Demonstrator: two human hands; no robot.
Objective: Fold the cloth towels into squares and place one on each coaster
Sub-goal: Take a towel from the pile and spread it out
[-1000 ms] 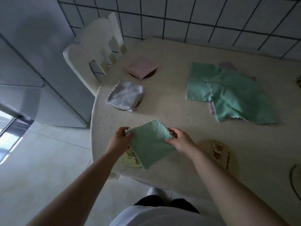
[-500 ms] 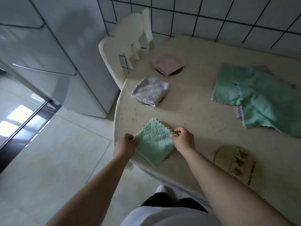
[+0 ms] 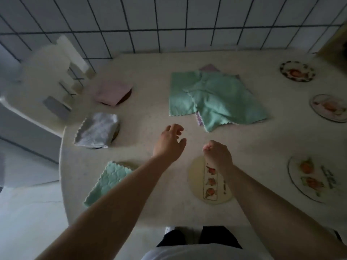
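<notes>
A folded green towel [image 3: 109,182] lies on a coaster at the table's near left edge, partly under my left forearm. A folded grey towel [image 3: 97,133] and a folded pink towel [image 3: 111,91] sit on coasters further back on the left. Several unfolded towels, green ones [image 3: 216,99] over purple, lie spread in the middle. My left hand [image 3: 170,142] hovers above the table with relaxed fingers, holding nothing. My right hand [image 3: 217,153] is curled into a fist, empty, above a bare round coaster [image 3: 199,182] with a fruit print.
Three more bare printed coasters [image 3: 297,71], [image 3: 328,107], [image 3: 311,179] line the right side of the table [image 3: 150,128]. A white chair [image 3: 47,87] stands at the left corner. A tiled wall backs the table.
Both hands have let go of the folded green towel, which now lies at the near left edge. They have moved right and forward toward the middle of the table.
</notes>
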